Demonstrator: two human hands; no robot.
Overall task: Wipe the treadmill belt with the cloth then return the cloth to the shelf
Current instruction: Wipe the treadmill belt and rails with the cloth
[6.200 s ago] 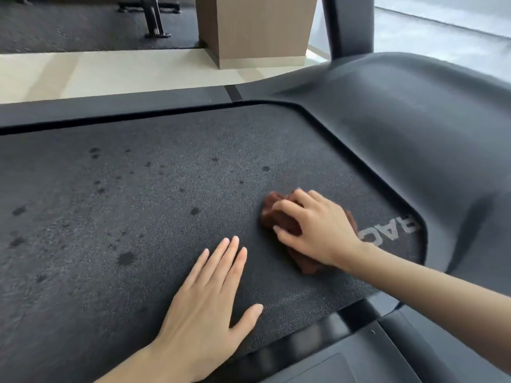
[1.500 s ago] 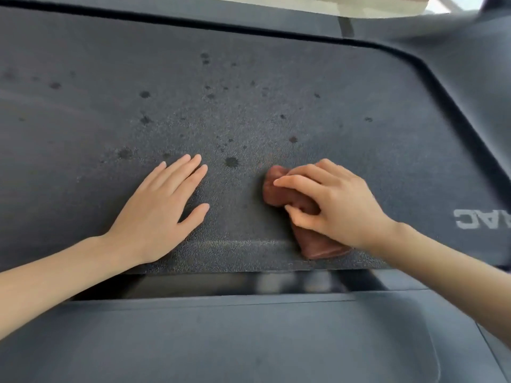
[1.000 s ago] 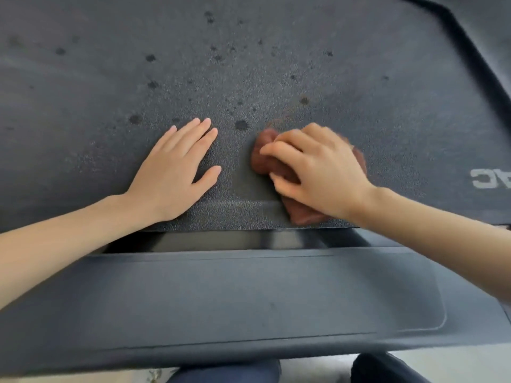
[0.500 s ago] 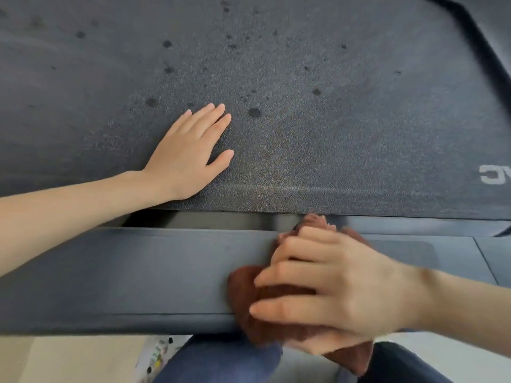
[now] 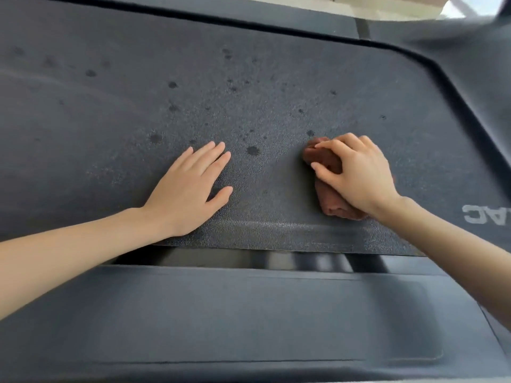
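In the head view, the dark grey textured rubber treadmill belt filled most of the picture, running from left to right. Scattered dark wet-looking spots dotted its middle. The left hand lay flat on the belt, palm down, its fingers straight and close together and the thumb spread to the side, holding nothing. Well to its right, the right hand pressed down on a bunched reddish-brown cloth, with the fingers curled over the top of it and the thumb pinching its left side. The cloth sat on the belt close to the belt's near edge, and parts of it stuck out beyond the fingertips and below the wrist. White block lettering, seen upside down, marked the belt just right of the right forearm. A smooth dark grey plastic side rail ran along the near edge of the belt, under both forearms. A strip of pale floor showed at the top.
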